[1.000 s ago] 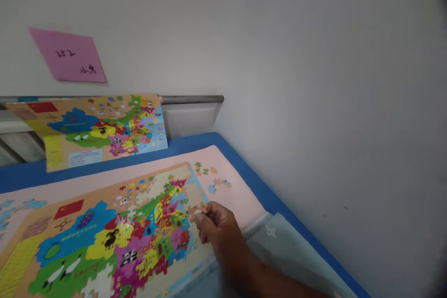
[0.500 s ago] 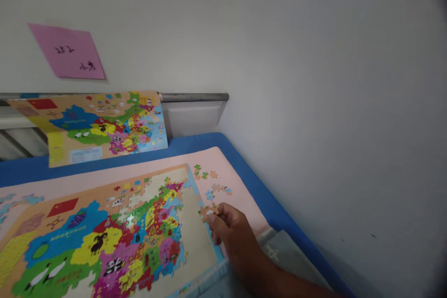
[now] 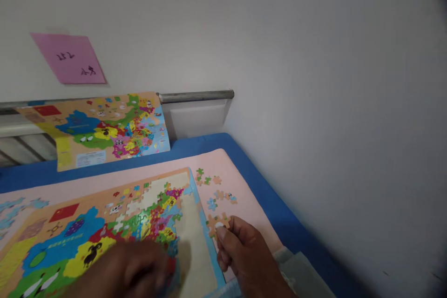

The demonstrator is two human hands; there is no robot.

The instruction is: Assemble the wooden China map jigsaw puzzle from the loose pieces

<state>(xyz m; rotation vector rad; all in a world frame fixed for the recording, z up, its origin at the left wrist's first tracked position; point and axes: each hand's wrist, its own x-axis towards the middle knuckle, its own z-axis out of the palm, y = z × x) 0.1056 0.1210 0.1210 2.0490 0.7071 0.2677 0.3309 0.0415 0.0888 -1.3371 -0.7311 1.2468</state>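
A colourful map jigsaw puzzle lies partly assembled on a pink mat. My right hand pinches a small cluster of tan puzzle pieces just past the puzzle's right edge. My left hand, blurred, rests over the puzzle's lower middle, at its coloured pieces; whether it grips one I cannot tell. Several loose pieces lie on the mat beyond my right hand.
A printed reference map leans against a metal rail at the back. A pink paper note hangs on the white wall. The blue bed surface runs along the wall on the right. Grey cloth lies near me.
My right hand has carried the tan pieces rightward, off the puzzle board onto the mat. My left hand has come into view over the puzzle's lower middle.
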